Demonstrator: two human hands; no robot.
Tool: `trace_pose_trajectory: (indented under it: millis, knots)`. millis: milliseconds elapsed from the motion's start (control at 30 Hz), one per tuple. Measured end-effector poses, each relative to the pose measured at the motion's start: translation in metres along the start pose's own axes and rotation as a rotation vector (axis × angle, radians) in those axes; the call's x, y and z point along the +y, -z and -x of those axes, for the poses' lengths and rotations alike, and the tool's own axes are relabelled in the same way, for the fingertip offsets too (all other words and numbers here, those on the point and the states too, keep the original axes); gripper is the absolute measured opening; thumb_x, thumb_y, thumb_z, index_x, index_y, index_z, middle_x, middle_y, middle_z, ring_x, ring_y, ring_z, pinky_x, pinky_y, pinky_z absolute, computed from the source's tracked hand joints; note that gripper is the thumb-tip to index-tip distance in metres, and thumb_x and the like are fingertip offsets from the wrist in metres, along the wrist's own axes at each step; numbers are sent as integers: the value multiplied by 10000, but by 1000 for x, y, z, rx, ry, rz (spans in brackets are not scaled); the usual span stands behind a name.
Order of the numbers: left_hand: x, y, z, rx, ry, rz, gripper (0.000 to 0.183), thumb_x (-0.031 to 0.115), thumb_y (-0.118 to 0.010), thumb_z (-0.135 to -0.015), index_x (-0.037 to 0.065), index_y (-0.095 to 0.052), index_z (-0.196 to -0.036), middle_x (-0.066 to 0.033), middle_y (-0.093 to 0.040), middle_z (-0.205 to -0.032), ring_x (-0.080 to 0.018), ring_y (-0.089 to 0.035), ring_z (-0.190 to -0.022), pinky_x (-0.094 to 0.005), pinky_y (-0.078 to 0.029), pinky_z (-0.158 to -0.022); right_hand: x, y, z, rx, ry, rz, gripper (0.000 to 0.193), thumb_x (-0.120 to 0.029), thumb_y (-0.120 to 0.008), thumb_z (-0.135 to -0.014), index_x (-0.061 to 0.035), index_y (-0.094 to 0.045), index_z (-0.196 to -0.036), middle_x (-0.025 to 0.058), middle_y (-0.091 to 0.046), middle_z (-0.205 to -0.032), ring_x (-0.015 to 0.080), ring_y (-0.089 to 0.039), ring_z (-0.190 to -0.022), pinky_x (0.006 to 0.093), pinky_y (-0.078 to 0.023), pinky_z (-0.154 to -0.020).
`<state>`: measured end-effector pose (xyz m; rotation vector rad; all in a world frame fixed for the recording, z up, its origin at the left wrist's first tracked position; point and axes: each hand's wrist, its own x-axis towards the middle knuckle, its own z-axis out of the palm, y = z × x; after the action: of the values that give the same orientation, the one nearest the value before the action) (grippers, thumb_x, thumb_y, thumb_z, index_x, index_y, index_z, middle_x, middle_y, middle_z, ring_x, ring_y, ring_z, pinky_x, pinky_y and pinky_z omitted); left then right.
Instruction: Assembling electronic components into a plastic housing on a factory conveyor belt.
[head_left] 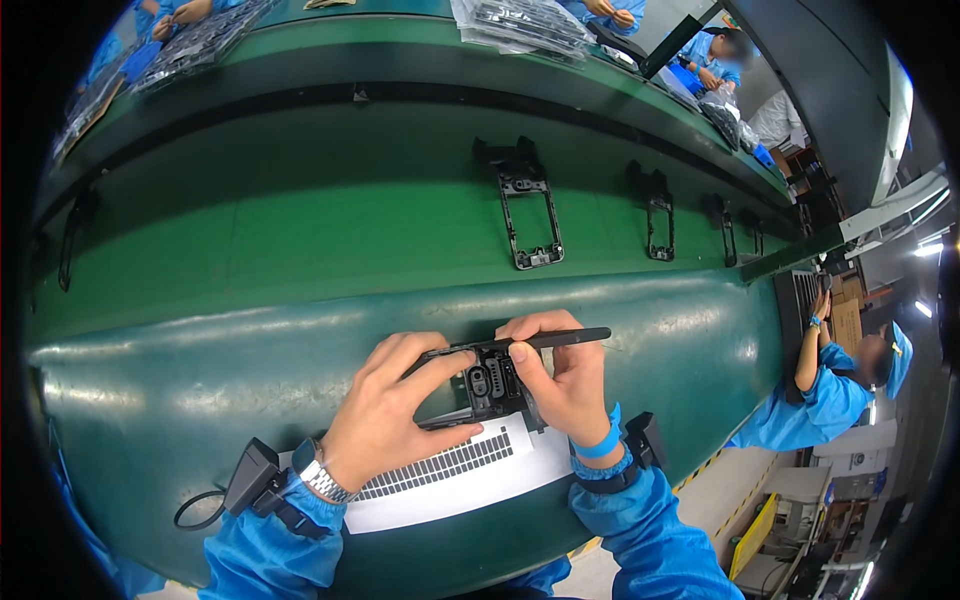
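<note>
Indoors | green bench (300, 340) | left hand (385, 420) grips black frame (490, 385) | right hand (570, 385) pinches black stylus (560, 338), probably.

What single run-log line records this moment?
left hand: steadies black plastic part | right hand: holds black stylus tool on part | under: white sheet of small dark strips | surface: green bench

Glossy green tabletop (650, 330) with a smooth sheen. Matt black plastic frame (490, 385), slim matt black pen-like tool (560, 338), white paper sheet (460, 475), shiny metal watch strap (325, 483).
</note>
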<state>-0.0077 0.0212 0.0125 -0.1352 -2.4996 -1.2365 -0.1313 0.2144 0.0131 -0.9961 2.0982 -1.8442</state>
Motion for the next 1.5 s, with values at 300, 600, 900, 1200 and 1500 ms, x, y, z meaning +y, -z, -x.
trace_pose_trajectory:
  millis: [300, 600, 900, 1200, 1500]
  knots:
    - [1, -1, -1, 11, -1, 14, 635, 295, -957, -644, 76, -735, -1196, -132, -650, -1187, -345, -648, -1086, -449, -552, -953, -2, 3, -1, 3, 29, 107, 140, -53, -734, -936, -4, -685, -1058, 123, -763, -993, 196, -733, -892, 321, -572, -806]
    - [-3, 0, 1, 0, -20, 23, 619, 277, -931, -681, 98, -697, -1226, -126, -613, -1192, -353, -625, -1099, -458, -547, -952, 0, -1, 0, 16, 17, 65, 142, -32, -727, -938, 6, -672, -1064, 115, -761, -994, 170, -715, -894, 312, -567, -810]
    - [-2, -4, -1, 4, -29, 31, 615, 277, -931, -684, 92, -696, -1221, -126, -608, -1184, -350, -624, -1089, -458, -545, -944, 0, 3, 0, 9, 6, 88, 149, -35, -729, -940, 4, -676, -1073, 113, -765, -990, 177, -724, -900, 311, -569, -816]
    - [14, -16, -10, -2, -30, 23, 616, 276, -932, -683, 89, -695, -1219, -125, -608, -1184, -349, -622, -1093, -457, -543, -948, -5, 24, 2, -10, 31, 86, 132, -32, -720, -944, 1, -685, -1067, 130, -766, -1000, 203, -737, -923, 334, -577, -841]
    - [54, -39, -34, 5, -10, -4, 618, 268, -954, -648, 72, -734, -1191, -136, -649, -1171, -344, -650, -1091, -446, -561, -940, -13, 70, 5, 28, -6, -70, 136, -38, -710, -965, 21, -670, -1081, 145, -754, -1041, 197, -710, -977, 335, -557, -890]
